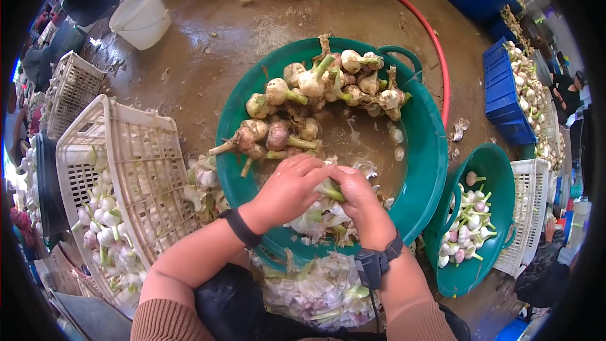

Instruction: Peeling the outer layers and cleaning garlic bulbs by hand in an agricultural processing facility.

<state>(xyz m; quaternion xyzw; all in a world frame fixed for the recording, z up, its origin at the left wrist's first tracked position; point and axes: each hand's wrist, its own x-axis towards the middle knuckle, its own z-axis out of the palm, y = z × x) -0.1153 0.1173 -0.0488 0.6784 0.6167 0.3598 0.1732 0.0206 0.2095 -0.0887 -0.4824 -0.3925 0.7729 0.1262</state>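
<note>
My left hand (289,188) and my right hand (357,194) meet over the near rim of a big green basin (424,151). Both grip one garlic bulb (329,189) with a pale green stalk, fingers wrapped over it so most of it is hidden. Further back in the basin lie several unpeeled garlic bulbs (315,98) with stalks, in muddy water. Peeled skins (315,281) pile up below my wrists, over the basin's near edge and on my lap.
A white crate (136,170) at my left holds cleaned bulbs. A smaller green basin (499,177) at my right holds trimmed bulbs. Blue crates (505,95) of garlic, a red hose (435,44), a white bucket (142,17) and other white crates stand on the wet floor.
</note>
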